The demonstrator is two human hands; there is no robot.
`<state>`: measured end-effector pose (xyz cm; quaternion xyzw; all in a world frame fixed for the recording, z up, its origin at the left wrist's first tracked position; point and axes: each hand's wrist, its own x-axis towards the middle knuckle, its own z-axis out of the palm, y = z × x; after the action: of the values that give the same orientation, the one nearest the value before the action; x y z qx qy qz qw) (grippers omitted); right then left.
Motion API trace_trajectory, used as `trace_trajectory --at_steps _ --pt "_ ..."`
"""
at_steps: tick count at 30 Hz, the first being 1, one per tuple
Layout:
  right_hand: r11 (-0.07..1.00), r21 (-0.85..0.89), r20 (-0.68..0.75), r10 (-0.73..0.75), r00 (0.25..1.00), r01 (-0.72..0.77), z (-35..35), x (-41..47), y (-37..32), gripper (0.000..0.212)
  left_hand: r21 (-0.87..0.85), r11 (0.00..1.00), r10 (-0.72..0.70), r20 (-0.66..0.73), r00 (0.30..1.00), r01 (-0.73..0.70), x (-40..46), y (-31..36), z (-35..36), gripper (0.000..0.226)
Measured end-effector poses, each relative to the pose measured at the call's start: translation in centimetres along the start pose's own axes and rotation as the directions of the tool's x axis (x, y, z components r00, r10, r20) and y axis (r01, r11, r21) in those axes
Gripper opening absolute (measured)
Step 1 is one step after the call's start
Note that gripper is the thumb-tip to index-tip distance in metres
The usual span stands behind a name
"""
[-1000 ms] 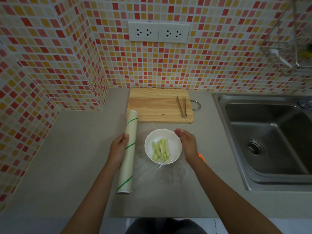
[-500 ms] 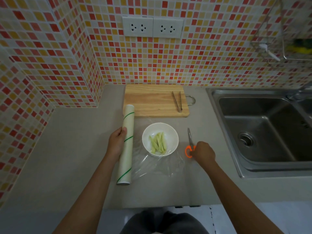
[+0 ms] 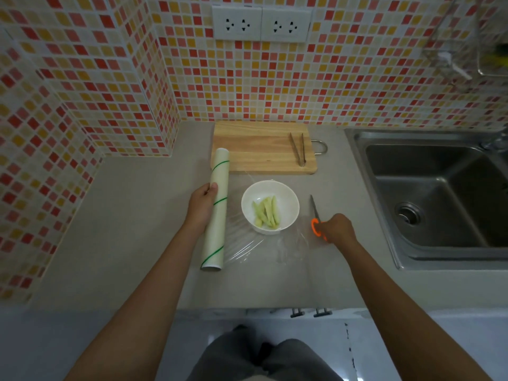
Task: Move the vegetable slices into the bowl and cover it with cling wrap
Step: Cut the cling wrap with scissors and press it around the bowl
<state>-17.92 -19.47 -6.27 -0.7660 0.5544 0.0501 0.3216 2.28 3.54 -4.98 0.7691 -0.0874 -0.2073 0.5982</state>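
Observation:
A white bowl point(image 3: 270, 200) on the grey counter holds several pale green vegetable slices point(image 3: 266, 214). A clear sheet of cling wrap point(image 3: 247, 247) stretches from the roll across the bowl and lies on the counter to its right. The cling wrap roll point(image 3: 215, 215), white with green stripes, lies left of the bowl, and my left hand point(image 3: 202, 207) grips it at its middle. My right hand point(image 3: 336, 229) is closed on the orange handles of the scissors point(image 3: 315, 210), which rest on the counter right of the bowl, blades pointing away.
A wooden cutting board point(image 3: 261, 148) with metal tongs point(image 3: 298, 149) lies behind the bowl against the tiled wall. A steel sink point(image 3: 439, 199) fills the right side. The counter's front edge point(image 3: 247, 307) is close below the wrap.
My right hand left the bowl's right rim, moved right and closed on the scissors' orange handles. My left hand stayed on the roll.

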Motion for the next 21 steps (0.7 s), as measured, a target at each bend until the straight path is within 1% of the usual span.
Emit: trace_trajectory --at_steps 3,4,5,7,9,11,14,18,21 --pt "0.994 0.099 -0.027 -0.033 0.999 0.036 -0.1 -1.1 -0.1 0.046 -0.002 1.000 0.006 -0.020 1.000 -0.006 -0.4 0.2 0.1 0.025" --pt "0.985 0.163 -0.021 -0.047 0.999 0.050 -0.3 -1.8 -0.5 0.045 -0.003 1.000 0.008 -0.026 1.000 -0.008 -0.5 0.4 0.1 0.024" --pt "0.965 0.257 0.018 -0.061 0.998 0.055 -0.5 -2.8 -0.9 0.041 0.001 1.000 0.009 -0.030 1.000 -0.009 -0.6 0.5 0.2 0.024" --pt "0.898 0.438 0.140 -0.110 0.984 0.039 -0.7 -5.4 -1.7 0.030 0.018 1.000 0.005 -0.046 0.999 -0.004 -0.9 0.6 0.2 0.023" --pt "0.840 0.542 0.276 -0.170 0.946 -0.008 -0.6 -8.1 -2.1 0.020 0.023 1.000 0.004 -0.060 0.998 -0.003 -1.1 0.7 0.3 0.022" --pt "0.792 0.607 0.389 -0.231 0.892 -0.060 0.0 -10.5 -2.2 0.016 0.012 1.000 -0.001 -0.061 0.998 0.002 -1.2 0.7 0.3 0.022" --pt "0.769 0.624 0.509 -0.269 0.818 -0.135 1.1 -13.4 -1.8 0.018 0.014 1.000 -0.003 -0.058 0.998 0.004 -1.2 0.8 0.3 0.024" --pt "0.846 0.513 0.609 -0.238 0.756 -0.148 2.5 -16.8 -0.5 0.033 0.035 0.999 0.014 -0.048 0.999 -0.012 -1.0 1.0 0.1 0.026" --pt "0.869 0.461 0.671 -0.208 0.712 -0.180 3.1 -18.8 0.4 0.041 0.048 0.999 0.011 -0.038 0.999 -0.009 -0.8 1.4 0.1 0.027"
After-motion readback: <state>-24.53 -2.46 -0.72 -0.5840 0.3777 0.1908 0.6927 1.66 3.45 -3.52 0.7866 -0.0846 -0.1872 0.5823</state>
